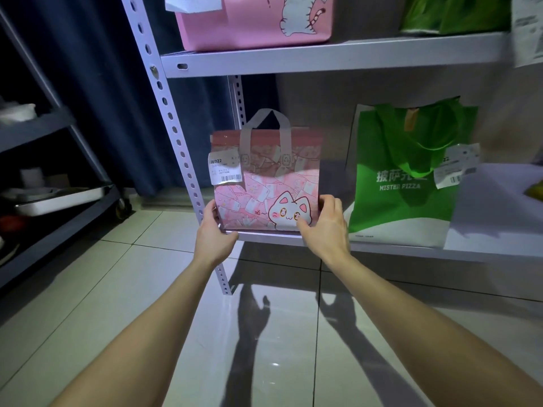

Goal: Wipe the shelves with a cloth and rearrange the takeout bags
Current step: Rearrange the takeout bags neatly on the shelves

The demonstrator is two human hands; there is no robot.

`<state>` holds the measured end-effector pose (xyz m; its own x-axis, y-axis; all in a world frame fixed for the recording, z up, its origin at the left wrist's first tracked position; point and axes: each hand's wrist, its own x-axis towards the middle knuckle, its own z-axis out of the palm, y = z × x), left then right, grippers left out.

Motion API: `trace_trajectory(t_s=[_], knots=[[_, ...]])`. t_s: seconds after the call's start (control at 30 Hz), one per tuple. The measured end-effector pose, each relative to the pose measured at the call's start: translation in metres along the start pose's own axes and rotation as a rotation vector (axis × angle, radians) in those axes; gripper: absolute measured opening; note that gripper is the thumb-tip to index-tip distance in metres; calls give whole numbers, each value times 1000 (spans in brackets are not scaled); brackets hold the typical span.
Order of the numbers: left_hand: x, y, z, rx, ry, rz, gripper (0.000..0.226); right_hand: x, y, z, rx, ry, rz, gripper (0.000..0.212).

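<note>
Setting: dim storeroom, tiled floor (147,289), pale slotted-metal rack.
Lower shelf (382,248): its front lip runs just under the fingers.
Pink cat bag (264,183): upright at the shelf's left end, between both sets of fingers; whether its base rests on the lip or hangs just above it cannot be told.
Left hand (216,230): fingers curled round the bag's lower left corner.
Right hand (326,224): fingers gripping the lower right edge, thumb on the front panel.
Receipt label (224,168): above the left fingers.
Green pizza bag (402,183): right of the right fingers, apart from the pink one.
Cloth: none in view.
Handling note: keep both grips low and level, slide the base fully back from the lip, square it to the green bag and leave the label facing out.
</note>
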<state>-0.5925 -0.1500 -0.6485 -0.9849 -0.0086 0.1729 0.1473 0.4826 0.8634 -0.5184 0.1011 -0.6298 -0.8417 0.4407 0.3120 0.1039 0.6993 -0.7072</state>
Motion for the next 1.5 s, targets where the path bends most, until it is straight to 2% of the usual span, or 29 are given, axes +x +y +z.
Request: trace_trajectory(t_s=[0.47,0.63,0.8,0.9,1.03,1.13,1.27,1.33,1.4,1.47,1.5], knots=[[-8,21,-6,-12,-9,-22,85,-5,-9,-26,-22,12,-89,53],[-14,46,-15,-39,42,20,71,0,-36,-64,49,64,-192,34],[-16,99,-38,-103,145,183,53,8,-89,-107,163,221,-353,14],[-15,142,-57,-161,221,275,44,23,-129,-137,227,277,-437,16],[1,202,-87,-147,284,425,38,65,-185,-178,263,443,-495,25],[26,243,-112,-147,289,465,43,105,-215,-193,199,468,-401,38],[65,278,-133,-110,266,481,61,150,-237,-202,159,372,-251,57],[82,289,-139,-133,202,428,74,165,-241,-205,150,302,-177,65],[95,299,-143,-162,150,327,84,176,-241,-205,155,240,-155,51],[105,308,-145,-176,108,242,85,181,-237,-203,188,229,-176,25],[107,310,-145,-178,97,218,84,181,-236,-203,203,241,-185,19]])
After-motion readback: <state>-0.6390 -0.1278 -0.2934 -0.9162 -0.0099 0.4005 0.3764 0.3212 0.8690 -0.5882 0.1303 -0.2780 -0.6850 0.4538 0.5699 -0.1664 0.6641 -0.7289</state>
